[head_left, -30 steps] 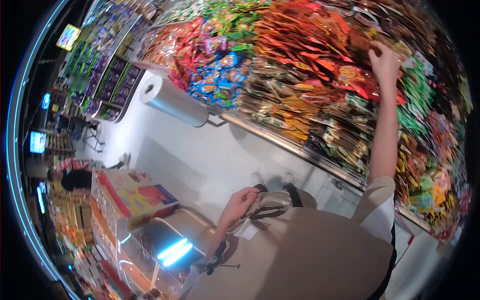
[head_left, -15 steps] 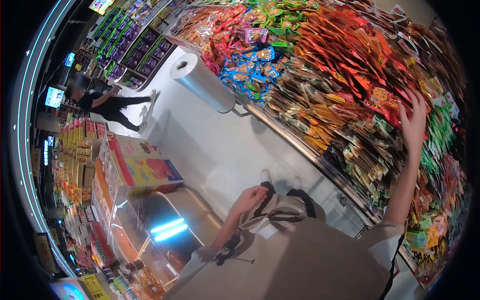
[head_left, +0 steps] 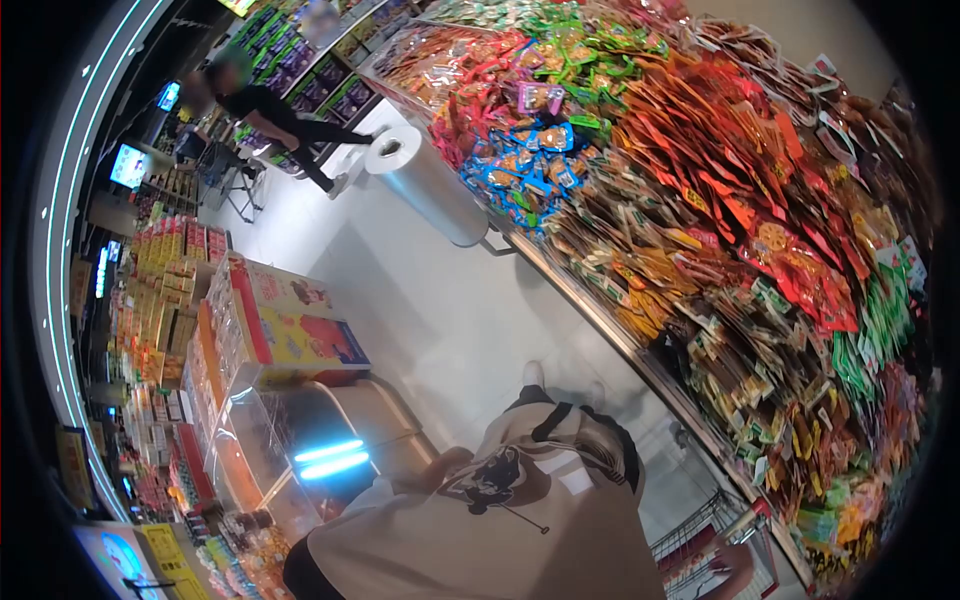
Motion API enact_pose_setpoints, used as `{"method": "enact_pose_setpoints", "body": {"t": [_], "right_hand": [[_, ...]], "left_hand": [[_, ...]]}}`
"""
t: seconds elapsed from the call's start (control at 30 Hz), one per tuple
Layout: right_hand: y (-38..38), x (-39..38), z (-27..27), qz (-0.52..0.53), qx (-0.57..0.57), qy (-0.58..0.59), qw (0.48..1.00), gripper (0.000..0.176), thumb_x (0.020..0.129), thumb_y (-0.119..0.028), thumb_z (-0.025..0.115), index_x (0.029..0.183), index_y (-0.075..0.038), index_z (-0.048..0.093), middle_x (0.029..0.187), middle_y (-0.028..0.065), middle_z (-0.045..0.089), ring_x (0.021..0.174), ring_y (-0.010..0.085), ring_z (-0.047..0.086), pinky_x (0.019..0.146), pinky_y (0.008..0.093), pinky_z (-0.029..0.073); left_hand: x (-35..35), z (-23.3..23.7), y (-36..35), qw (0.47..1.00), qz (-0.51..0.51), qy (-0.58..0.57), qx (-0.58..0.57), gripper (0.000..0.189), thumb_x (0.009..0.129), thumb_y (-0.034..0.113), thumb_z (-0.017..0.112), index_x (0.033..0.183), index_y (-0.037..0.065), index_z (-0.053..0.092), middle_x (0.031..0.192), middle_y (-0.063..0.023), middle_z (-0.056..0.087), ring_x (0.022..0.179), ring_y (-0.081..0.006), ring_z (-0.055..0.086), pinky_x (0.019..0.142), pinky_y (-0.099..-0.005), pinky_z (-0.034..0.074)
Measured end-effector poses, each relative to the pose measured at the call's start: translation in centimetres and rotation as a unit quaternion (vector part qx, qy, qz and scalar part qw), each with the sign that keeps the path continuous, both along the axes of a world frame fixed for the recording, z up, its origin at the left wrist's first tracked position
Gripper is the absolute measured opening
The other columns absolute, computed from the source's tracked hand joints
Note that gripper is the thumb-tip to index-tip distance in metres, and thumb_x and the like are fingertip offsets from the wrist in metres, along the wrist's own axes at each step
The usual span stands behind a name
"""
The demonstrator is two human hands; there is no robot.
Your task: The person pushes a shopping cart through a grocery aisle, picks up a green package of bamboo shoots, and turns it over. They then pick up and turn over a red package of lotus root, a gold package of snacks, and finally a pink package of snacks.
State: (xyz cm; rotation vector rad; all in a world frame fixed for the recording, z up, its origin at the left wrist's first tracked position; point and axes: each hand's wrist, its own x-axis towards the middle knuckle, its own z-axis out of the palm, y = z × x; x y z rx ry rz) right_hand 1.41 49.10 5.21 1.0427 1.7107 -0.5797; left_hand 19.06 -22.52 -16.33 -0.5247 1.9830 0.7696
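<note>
Packaged snacks in red packets (head_left: pixel 790 265) fill the sloping display on my right, with brown packets (head_left: pixel 740 345) and green-white packets (head_left: pixel 870 335) beside them. My right arm hangs low by a wire shopping cart (head_left: pixel 690 530); part of my right hand (head_left: pixel 735 572) shows near the cart, its fingers not clear. Only a bit of my left hand or forearm (head_left: pixel 448 466) shows at my left side, behind the beige shirt (head_left: pixel 480 545). Neither hand is on the packets.
A large clear plastic roll (head_left: pixel 425 190) stands at the display's edge (head_left: pixel 590 305). On the left are a clear-sided case (head_left: pixel 310 430) and a yellow-red box (head_left: pixel 300 320). A person in black (head_left: pixel 275 120) is in the far aisle, near another cart (head_left: pixel 235 180).
My right hand has left the red packets and dropped down beside the cart. My left hand has drawn back to my side. The far person appears farther right, and the view has shifted.
</note>
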Motion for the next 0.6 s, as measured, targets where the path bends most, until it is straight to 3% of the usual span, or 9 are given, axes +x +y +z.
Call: {"method": "enact_pose_setpoints", "body": {"t": [0.13,0.17,0.23,0.27,0.33,0.43,0.5,0.53,0.6], "right_hand": [[-1.7,2.0,-3.0,0.033,0.051,0.152,0.987,0.05,0.077,-0.04,0.069,0.085,0.008,0.058,0.076,0.0166,0.063,0.068,0.0225,0.065,0.05,0.0378,0.054],[-1.0,2.8,-4.3,0.04,0.058,0.2,0.977,0.048,0.078,-0.039,0.069,0.083,0.007,0.057,0.075,0.0155,0.063,0.066,0.0216,0.064,0.049,0.0362,0.053],[0.9,5.0,-7.9,0.051,0.071,0.299,0.95,0.043,0.079,-0.036,0.069,0.08,0.006,0.057,0.072,0.0134,0.062,0.062,0.0198,0.062,0.047,0.0332,0.05],[1.2,5.6,-9.0,-0.118,-0.041,0.323,0.938,0.031,0.08,-0.026,0.066,0.074,0.002,0.054,0.067,0.0096,0.059,0.056,0.0181,0.058,0.044,0.0302,0.044],[1.3,6.8,-10.4,-0.19,-0.083,0.326,0.922,0.031,0.081,-0.031,0.063,0.087,-0.001,0.057,0.078,0.0131,0.061,0.066,0.0196,0.058,0.056,0.0357,0.045],[2.1,8.8,-12.6,-0.29,-0.145,0.324,0.889,0.041,0.083,-0.037,0.058,0.107,-0.004,0.062,0.096,0.0185,0.065,0.081,0.0219,0.059,0.074,0.0438,0.047],[7.1,11.8,-19.3,-0.359,-0.306,0.297,0.83,0.04,0.085,-0.038,0.056,0.105,-0.004,0.063,0.097,0.0205,0.064,0.085,0.0248,0.059,0.076,0.0425,0.046],[6.7,11.4,-19.1,-0.39,-0.378,0.268,0.796,0.039,0.086,-0.038,0.055,0.103,-0.004,0.064,0.097,0.0214,0.063,0.087,0.0262,0.059,0.077,0.0418,0.046],[4.9,9.6,-17.8,-0.32,-0.217,0.318,0.866,0.039,0.085,-0.037,0.055,0.102,-0.003,0.063,0.096,0.0212,0.063,0.086,0.0261,0.059,0.076,0.0414,0.046]], "left_hand": [[-6.0,0.4,-0.1,0.974,-0.135,0.182,-0.018,0.029,0.076,0.022,0.054,0.098,0.006,0.066,0.101,-0.0151,0.064,0.091,-0.0307,0.062,0.076,-0.0386,0.049],[-7.5,1.2,0.6,0.989,0.026,0.143,0.023,0.03,0.078,0.023,0.053,0.098,0.006,0.066,0.1,-0.0145,0.065,0.09,-0.0288,0.062,0.077,-0.0377,0.049],[-10.7,4.4,1.9,0.933,0.338,0.065,0.107,0.03,0.08,0.025,0.052,0.098,0.005,0.067,0.099,-0.0132,0.065,0.087,-0.0251,0.063,0.078,-0.036,0.048],[-11.0,4.1,1.6,0.95,0.287,0.091,0.088,0.031,0.081,0.026,0.051,0.098,0.005,0.067,0.097,-0.0126,0.066,0.085,-0.0234,0.063,0.077,-0.0352,0.048],[-11.0,3.8,1.2,0.972,0.183,0.138,0.05,0.033,0.083,0.028,0.05,0.098,0.004,0.067,0.093,-0.0115,0.066,0.082,-0.0199,0.062,0.076,-0.0335,0.049],[-10.3,6.2,2.0,0.961,0.257,0.102,0.015,0.033,0.083,0.028,0.05,0.096,0.003,0.068,0.089,-0.0119,0.067,0.08,-0.0187,0.062,0.075,-0.0325,0.049],[-8.2,5.2,1.8,0.947,0.294,0.128,-0.012,0.033,0.083,0.029,0.05,0.093,0.003,0.069,0.086,-0.0111,0.067,0.08,-0.0182,0.062,0.074,-0.0317,0.049],[-7.6,5.8,2.0,0.941,0.306,0.141,-0.004,0.034,0.083,0.029,0.05,0.093,0.003,0.069,0.085,-0.0105,0.068,0.079,-0.0177,0.062,0.073,-0.0313,0.049],[-7.1,6.1,2.0,0.931,0.341,0.13,-0.003,0.034,0.083,0.03,0.05,0.092,0.003,0.069,0.084,-0.0106,0.068,0.079,-0.0174,0.062,0.073,-0.0309,0.049]]}}
